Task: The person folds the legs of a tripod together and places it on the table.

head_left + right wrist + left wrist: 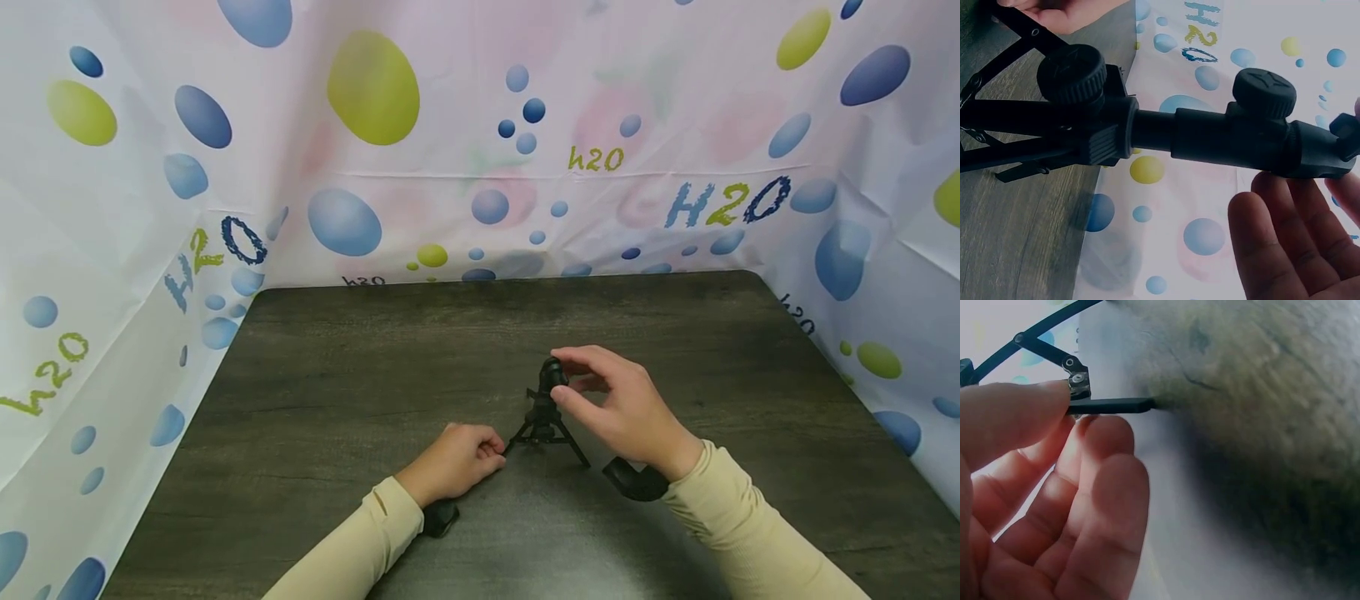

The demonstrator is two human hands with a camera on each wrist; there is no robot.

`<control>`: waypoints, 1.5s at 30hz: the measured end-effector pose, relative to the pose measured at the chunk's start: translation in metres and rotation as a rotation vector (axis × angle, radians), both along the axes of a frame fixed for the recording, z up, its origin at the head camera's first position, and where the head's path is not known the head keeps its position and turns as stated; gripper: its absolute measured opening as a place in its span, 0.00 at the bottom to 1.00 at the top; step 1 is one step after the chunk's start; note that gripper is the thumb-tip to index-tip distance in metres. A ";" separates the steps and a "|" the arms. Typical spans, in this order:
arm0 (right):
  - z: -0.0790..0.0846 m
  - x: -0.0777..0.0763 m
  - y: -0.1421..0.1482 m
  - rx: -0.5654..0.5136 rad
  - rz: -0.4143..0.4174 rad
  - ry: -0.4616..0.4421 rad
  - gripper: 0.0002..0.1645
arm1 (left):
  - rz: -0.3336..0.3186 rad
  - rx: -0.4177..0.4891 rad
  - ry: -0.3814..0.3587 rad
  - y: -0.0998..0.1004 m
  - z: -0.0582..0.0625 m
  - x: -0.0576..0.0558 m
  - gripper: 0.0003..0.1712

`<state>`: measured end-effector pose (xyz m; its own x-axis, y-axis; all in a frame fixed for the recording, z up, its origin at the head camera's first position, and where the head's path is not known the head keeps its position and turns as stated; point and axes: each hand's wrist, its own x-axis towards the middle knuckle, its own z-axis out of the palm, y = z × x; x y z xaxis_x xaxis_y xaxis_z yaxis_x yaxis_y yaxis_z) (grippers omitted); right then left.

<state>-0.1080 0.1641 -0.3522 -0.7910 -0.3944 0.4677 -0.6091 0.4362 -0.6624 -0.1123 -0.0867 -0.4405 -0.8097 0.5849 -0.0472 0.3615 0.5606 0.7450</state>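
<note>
A small black tripod (542, 414) stands with its legs spread on the dark tabletop. My left hand (456, 461) is low at its left side; in the left wrist view the thumb and fingers pinch a tripod leg (1113, 406) near its tip. My right hand (628, 410) holds the tripod's head at the top between thumb and fingers. Two ridged knobs, one of them the upper knob (1265, 92), sit along the column in the right wrist view. Part of the right thumb is cut off there.
The dark wood-grain table (360, 358) extends around the tripod. A white curtain (450, 92) with blue and green spots hangs behind and along both sides. Dark wrist devices, such as the right wrist camera (636, 480), sit under the wrists, close to the tabletop.
</note>
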 end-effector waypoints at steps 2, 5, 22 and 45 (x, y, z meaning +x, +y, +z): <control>0.000 0.000 0.000 0.002 -0.001 -0.003 0.24 | 0.003 -0.006 0.012 0.001 0.000 0.000 0.02; 0.001 -0.001 0.001 0.002 0.001 -0.003 0.25 | 0.006 -0.018 0.028 0.002 -0.001 0.000 0.02; 0.003 -0.003 0.001 0.002 0.056 0.038 0.26 | 0.103 -0.061 0.179 0.010 0.001 0.009 0.02; -0.003 -0.006 -0.003 -0.008 0.053 0.042 0.25 | 0.169 -0.034 0.323 0.012 -0.008 0.018 0.03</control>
<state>-0.1136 0.1615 -0.3555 -0.7485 -0.4312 0.5038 -0.6589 0.3970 -0.6390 -0.0945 -0.0748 -0.4485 -0.8710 0.4442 0.2099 0.4755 0.6548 0.5875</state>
